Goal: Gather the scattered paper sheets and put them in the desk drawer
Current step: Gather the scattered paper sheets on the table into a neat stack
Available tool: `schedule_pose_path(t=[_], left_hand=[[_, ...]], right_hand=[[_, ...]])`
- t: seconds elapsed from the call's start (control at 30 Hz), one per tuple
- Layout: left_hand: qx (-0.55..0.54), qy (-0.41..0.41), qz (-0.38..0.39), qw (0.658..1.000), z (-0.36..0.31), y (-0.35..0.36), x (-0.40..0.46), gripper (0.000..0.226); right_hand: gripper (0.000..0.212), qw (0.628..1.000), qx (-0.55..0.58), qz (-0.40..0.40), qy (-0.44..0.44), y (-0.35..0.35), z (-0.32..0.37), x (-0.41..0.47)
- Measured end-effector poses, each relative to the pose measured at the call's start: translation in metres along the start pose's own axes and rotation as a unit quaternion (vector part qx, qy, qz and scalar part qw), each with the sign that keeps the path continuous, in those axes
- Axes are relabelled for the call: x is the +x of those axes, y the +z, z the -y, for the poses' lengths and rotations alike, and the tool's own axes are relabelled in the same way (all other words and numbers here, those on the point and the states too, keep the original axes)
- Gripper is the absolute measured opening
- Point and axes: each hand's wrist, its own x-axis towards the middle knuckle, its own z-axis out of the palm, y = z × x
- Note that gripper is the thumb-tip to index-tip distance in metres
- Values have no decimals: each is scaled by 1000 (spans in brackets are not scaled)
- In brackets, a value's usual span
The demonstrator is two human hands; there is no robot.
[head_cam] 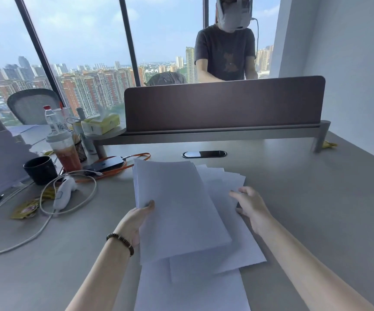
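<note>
A stack of white paper sheets (177, 205) is lifted off the grey desk (316, 198) at its middle. My left hand (134, 223) grips the stack's left edge, thumb on top. Under it, several loose sheets (233, 243) lie fanned out to the right, and one more sheet (188, 290) lies at the near edge. My right hand (248, 205) rests on the right edge of the fanned sheets with fingers spread and relaxed. No drawer is visible.
Clutter fills the desk's left: a black mug (40, 169), a drink cup (64, 151), a phone (105, 163) with orange cable, a white controller (63, 191), white cables. A dark divider (224, 104) stands behind, with another person (226, 50) beyond it.
</note>
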Motion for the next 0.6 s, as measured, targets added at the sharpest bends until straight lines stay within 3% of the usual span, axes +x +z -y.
schedule_pose_path(t=[0.1, 0.23, 0.3, 0.43, 0.6], left_hand=[[12, -1, -3, 1000, 3, 2, 0, 38], [14, -3, -10, 1000, 4, 1, -2, 41], [13, -2, -7, 1000, 6, 2, -3, 38], [-1, 2, -1, 1000, 8, 5, -3, 37], [-22, 27, -14, 999, 7, -2, -1, 37]], right_hand=[[49, 997, 68, 16, 19, 7, -2, 0], [68, 993, 107, 45, 33, 2, 2, -1], [59, 996, 51, 57, 35, 0, -1, 0], [17, 995, -67, 76, -4, 5, -4, -2], [19, 993, -106, 42, -29, 9, -19, 10]])
